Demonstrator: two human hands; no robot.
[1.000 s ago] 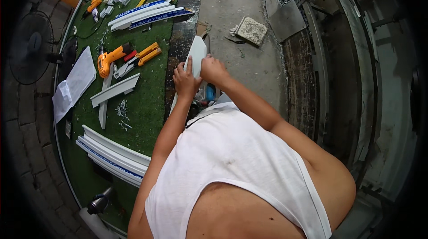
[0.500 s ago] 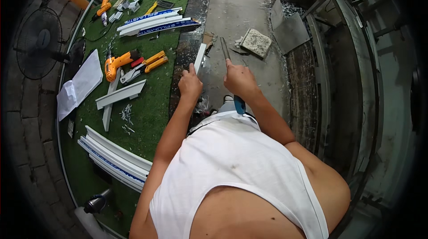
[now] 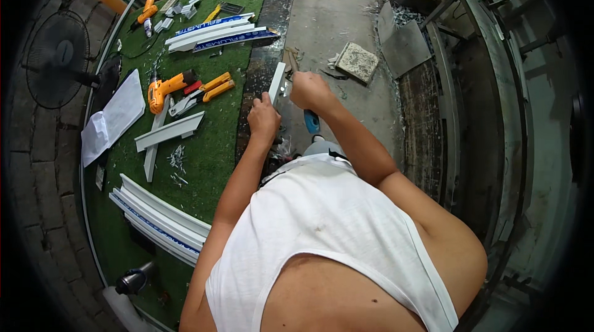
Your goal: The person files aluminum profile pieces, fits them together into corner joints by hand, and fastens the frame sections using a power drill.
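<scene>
White profile piece is gripped by left hand, steadied w/ clenched right hand at worktop edge; a firm hold is prob. needed next.

Even, soft daylight with weak shadows; focus is sharp at centre, while fisheye bending and dark vignetting mark the rim.

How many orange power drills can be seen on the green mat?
2. One orange drill lies mid-mat beside the yellow-handled cutters. A smaller orange drill lies at the mat's far left corner. Others may be hidden outside the view.
</scene>
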